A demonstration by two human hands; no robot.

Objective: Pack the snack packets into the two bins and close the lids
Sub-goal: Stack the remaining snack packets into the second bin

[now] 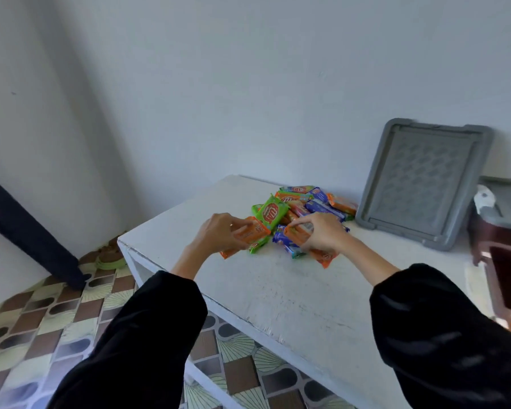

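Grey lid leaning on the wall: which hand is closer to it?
Right. The right hand pinches an orange packet just left of the grey lid; the left hand holds another orange packet farther left, beyond the pile.

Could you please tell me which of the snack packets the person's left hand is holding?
The orange packet farthest left, pinched by the left hand; the green packet just behind it is in neither hand.

White painted surface, scuffed and chipped along the near edge, pushed against a plain pale wall. Underneath, floor of brown, cream and grey patterned tiles. At left, dark beam slanting down to the tiles; nearby, green-rimmed object, too blurred to identify.
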